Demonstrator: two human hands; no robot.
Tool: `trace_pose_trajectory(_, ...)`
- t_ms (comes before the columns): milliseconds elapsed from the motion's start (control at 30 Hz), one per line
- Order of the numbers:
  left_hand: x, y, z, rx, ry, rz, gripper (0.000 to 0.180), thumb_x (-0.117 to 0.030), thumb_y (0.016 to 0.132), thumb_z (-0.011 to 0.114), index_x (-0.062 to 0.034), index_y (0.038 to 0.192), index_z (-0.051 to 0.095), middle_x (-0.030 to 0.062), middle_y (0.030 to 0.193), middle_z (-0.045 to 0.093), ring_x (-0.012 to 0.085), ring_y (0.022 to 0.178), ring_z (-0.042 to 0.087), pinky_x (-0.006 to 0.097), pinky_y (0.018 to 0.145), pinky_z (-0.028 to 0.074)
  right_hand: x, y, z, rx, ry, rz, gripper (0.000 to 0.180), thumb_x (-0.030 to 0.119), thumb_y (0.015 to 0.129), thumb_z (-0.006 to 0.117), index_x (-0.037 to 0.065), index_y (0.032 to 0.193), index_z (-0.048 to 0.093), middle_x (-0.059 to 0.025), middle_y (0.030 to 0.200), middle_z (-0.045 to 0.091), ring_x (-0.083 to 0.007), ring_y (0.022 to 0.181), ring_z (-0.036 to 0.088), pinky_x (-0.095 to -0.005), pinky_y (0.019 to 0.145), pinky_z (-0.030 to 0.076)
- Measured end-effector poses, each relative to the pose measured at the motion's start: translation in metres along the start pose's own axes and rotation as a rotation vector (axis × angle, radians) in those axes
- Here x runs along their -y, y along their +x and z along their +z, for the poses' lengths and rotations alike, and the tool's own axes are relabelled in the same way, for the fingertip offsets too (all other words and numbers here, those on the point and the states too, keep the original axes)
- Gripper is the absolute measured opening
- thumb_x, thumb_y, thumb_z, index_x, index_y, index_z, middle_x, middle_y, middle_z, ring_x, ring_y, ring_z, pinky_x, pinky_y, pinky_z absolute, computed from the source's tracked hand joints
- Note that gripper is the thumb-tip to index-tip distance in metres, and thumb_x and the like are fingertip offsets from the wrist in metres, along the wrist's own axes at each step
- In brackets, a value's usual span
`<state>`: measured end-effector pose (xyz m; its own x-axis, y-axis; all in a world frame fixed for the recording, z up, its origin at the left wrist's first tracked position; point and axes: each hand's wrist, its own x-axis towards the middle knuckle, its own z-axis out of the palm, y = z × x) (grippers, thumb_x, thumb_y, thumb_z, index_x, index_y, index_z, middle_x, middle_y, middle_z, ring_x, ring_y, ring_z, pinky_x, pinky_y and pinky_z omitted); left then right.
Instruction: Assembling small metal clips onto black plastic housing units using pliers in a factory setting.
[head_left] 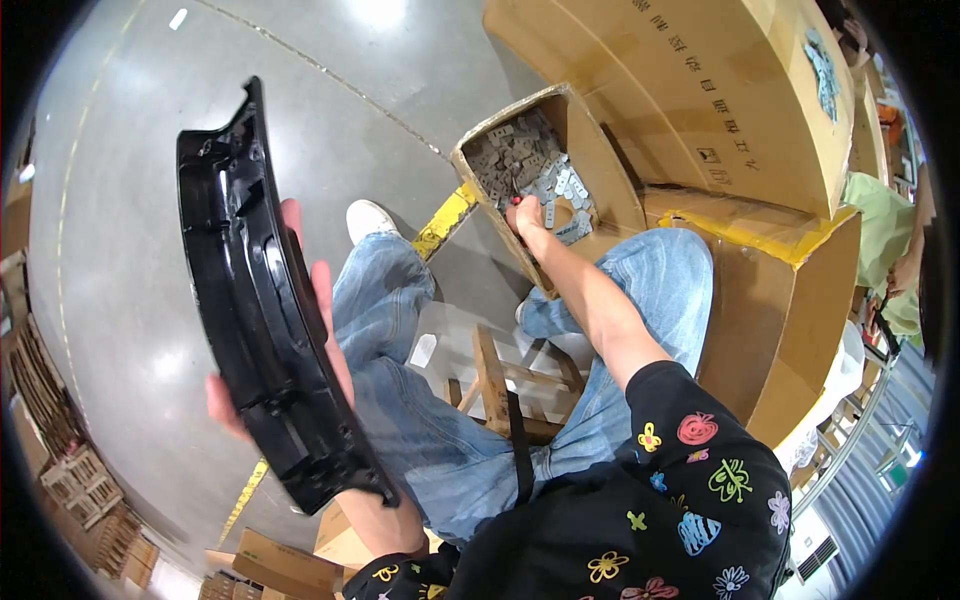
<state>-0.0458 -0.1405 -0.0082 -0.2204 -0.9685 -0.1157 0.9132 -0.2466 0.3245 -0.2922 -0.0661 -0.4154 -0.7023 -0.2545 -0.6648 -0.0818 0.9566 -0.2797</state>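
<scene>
My left hand (337, 355) is closed round a long, glossy black plastic part (250, 290), shaped like a curved trim panel with ribs and a hooked upper end. The part is held upright to the left of my legs, its hollow side in view. My right hand (528, 214) reaches down into an open cardboard box (618, 185). Its fingers are curled, and a small red bit shows at them; what they hold is too small to make out. Around that hand lie many small flat grey metal pieces (515, 155) with holes.
Large cardboard cartons (700, 90) stand to the right of the box, one with yellow tape (750, 236). A wooden stool (490, 380) shows between my legs. Yellow tape (445, 222) marks the grey floor. Another person in light green (880, 225) is at the far right. Pallets (80, 485) are stacked at left.
</scene>
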Motion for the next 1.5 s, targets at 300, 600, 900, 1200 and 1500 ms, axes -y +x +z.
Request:
trace_pose_trajectory(300,0.019,-0.001,0.015,-0.167,0.617,-0.198,0.044,-0.01,0.082,0.059,0.006,0.121,0.047,0.0186,0.116,0.057,0.0319,0.098,0.061,0.039,0.078,0.055,0.028,-0.099,-0.085,-0.379,0.046,-0.196,0.026,0.024,0.076,0.064,0.007,0.096,0.061,-0.015,0.082,0.066,-0.034,0.081,0.064,-0.0445,0.072,0.049)
trace_pose_trajectory(600,0.074,-0.006,-0.005,-0.078,0.887,-0.302,0.03,-0.009,0.078,0.071,-0.0005,0.104,0.06,0.0054,0.097,0.064,0.0158,0.087,0.059,0.031,0.081,0.046,0.0,-0.171,-0.174,-0.481,0.666,-0.284,0.019,0.017,0.07,0.064,0.0,0.077,0.06,-0.0124,0.063,0.06,-0.0225,0.059,0.057,-0.0368,0.06,0.045)
trace_pose_trajectory(900,0.1,-0.088,0.044,0.339,0.632,-0.356,0.041,-0.012,0.077,0.073,-0.0039,0.108,0.049,0.0087,0.095,0.058,0.0208,0.085,0.058,0.037,0.071,0.054,-0.006,-0.36,-0.303,-0.133,0.956,-0.812,0.01,0.001,0.079,0.065,0.003,0.084,0.057,0.0056,0.066,0.048,-0.0024,0.059,0.04,-0.0191,0.053,0.033)
trace_pose_trajectory(1200,0.113,-0.147,0.077,0.442,0.364,-0.332,0.046,-0.011,0.073,0.077,-0.0008,0.11,0.053,0.0077,0.093,0.061,0.017,0.084,0.061,0.032,0.074,0.052,-0.032,-0.413,-0.363,-0.083,0.552,-1.261,0.012,-0.003,0.074,0.067,0.0,0.083,0.059,-0.0025,0.073,0.051,-0.0084,0.062,0.045,-0.0217,0.057,0.039)
trace_pose_trajectory(1500,0.108,-0.168,0.076,0.467,0.434,-0.353,0.04,-0.015,0.079,0.073,0.0039,0.111,0.058,0.006,0.094,0.059,0.015,0.088,0.056,0.029,0.079,0.046,-0.045,-0.429,-0.375,-0.034,0.425,-1.235,0.015,-0.008,0.068,0.066,0.001,0.079,0.06,-0.0026,0.071,0.054,-0.0084,0.059,0.044,-0.0219,0.054,0.034)
